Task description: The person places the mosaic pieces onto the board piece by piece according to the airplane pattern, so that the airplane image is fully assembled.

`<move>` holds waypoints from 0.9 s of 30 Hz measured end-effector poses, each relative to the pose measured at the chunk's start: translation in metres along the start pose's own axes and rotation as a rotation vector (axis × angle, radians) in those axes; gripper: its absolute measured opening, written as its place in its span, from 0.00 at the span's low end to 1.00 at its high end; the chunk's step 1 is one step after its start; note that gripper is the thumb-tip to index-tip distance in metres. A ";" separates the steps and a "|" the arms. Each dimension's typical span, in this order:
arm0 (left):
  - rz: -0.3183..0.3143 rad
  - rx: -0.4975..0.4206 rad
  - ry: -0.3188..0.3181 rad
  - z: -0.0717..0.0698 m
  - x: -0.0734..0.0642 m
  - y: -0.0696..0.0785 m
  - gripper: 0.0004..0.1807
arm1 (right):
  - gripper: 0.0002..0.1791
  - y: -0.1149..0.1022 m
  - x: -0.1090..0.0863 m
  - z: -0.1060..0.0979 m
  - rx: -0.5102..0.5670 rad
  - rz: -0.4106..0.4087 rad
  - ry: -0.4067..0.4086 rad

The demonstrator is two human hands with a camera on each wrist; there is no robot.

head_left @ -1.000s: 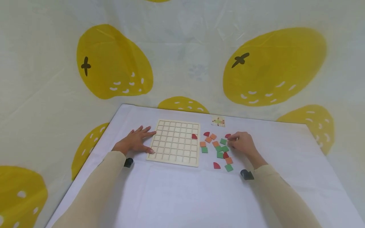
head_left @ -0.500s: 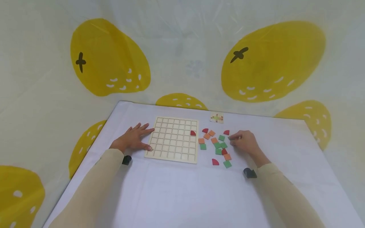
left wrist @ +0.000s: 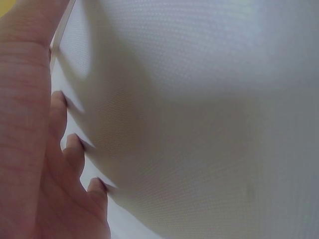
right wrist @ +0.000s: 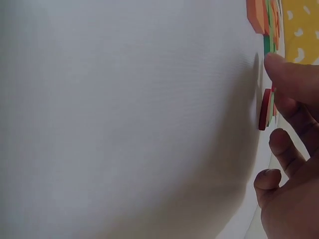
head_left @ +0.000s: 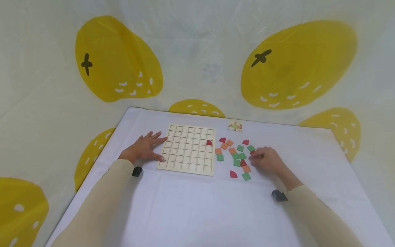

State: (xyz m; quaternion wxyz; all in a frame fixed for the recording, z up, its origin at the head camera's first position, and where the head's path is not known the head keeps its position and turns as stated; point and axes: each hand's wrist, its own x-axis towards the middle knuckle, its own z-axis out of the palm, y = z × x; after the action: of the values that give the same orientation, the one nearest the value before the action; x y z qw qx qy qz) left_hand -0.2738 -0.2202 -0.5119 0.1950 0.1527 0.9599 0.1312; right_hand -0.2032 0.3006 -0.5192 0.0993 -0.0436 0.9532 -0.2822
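Observation:
In the head view, my left hand (head_left: 145,148) lies with spread fingers at the left edge of the pale wooden grid board (head_left: 186,164). Its thumb and a finger touch the board's rim; in the left wrist view its fingertips (left wrist: 74,142) rest on the white cloth. One red quarter-circle piece (head_left: 209,142) sits in a right-hand cell. My right hand (head_left: 267,160) hovers at the right side of the loose pieces, fingers loosely bent. Just off its fingertips lie a green square (head_left: 251,148) and a red piece (right wrist: 264,109). Nothing shows between its thumb and fingers.
Orange squares (head_left: 218,151), green squares (head_left: 220,157) and red quarter-circles (head_left: 233,174) are scattered right of the board, some overlapping. A small pattern card (head_left: 235,126) lies near the table's back edge. A lemon-print sheet (head_left: 197,68) hangs behind the white table.
My right hand has shifted right and slightly toward me, uncovering a green square and part of a red piece. The left hand stays at the board; the head view has tilted slightly.

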 end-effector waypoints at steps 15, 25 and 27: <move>-0.028 0.007 -0.012 -0.001 0.001 0.001 0.62 | 0.13 -0.005 -0.018 0.000 -0.029 -0.103 -0.077; -0.011 0.023 -0.001 0.000 0.000 0.001 0.60 | 0.14 -0.008 -0.014 0.005 -0.108 -0.162 -0.106; -0.006 0.022 0.002 0.000 0.000 0.000 0.60 | 0.14 -0.008 -0.013 0.004 -0.117 -0.173 -0.114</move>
State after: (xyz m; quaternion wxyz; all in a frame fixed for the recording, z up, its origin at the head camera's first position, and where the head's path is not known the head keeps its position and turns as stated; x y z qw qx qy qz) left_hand -0.2736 -0.2198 -0.5117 0.1929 0.1521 0.9619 0.1201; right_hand -0.1892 0.2932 -0.5159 0.1261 -0.1474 0.9535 -0.2307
